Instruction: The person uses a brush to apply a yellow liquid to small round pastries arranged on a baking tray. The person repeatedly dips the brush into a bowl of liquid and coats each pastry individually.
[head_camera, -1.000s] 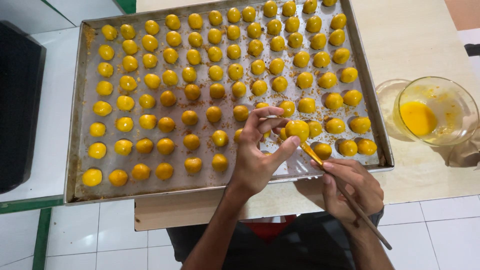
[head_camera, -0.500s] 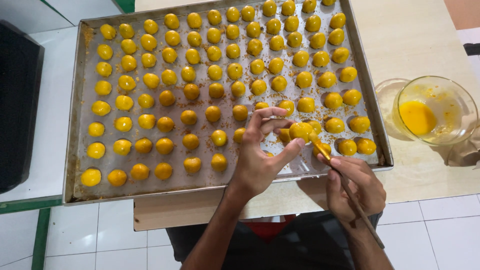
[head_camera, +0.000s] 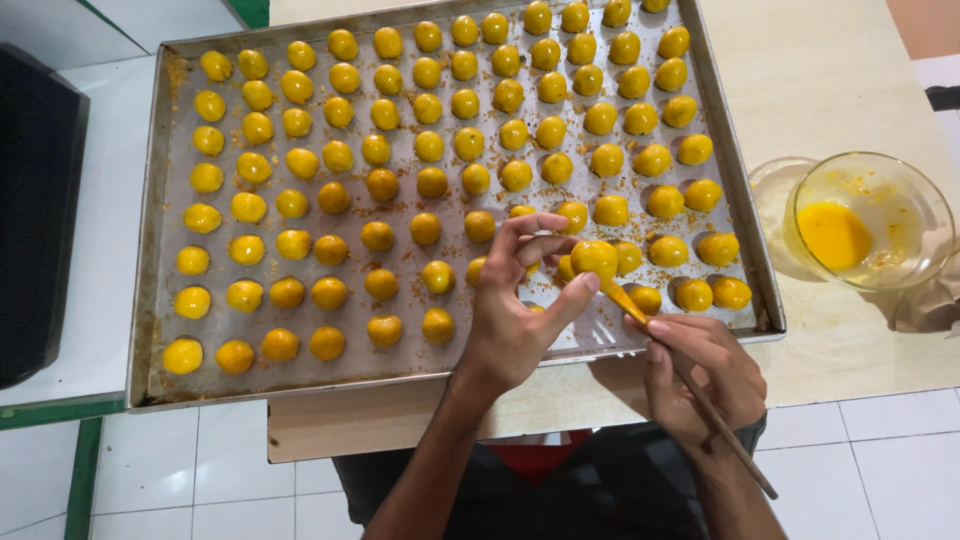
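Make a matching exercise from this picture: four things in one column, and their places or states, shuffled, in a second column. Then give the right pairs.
Things:
1. left hand
2. right hand
3. glass bowl
4. baking tray

Places or states:
A. stands right of the tray, with yellow liquid inside
B. holds a small brush by its thin handle
C. lies on the table, filled with rows of round yellow pastries
D. pinches one pastry ball above the tray

Pairs: 1-D, 2-B, 3-A, 4-C
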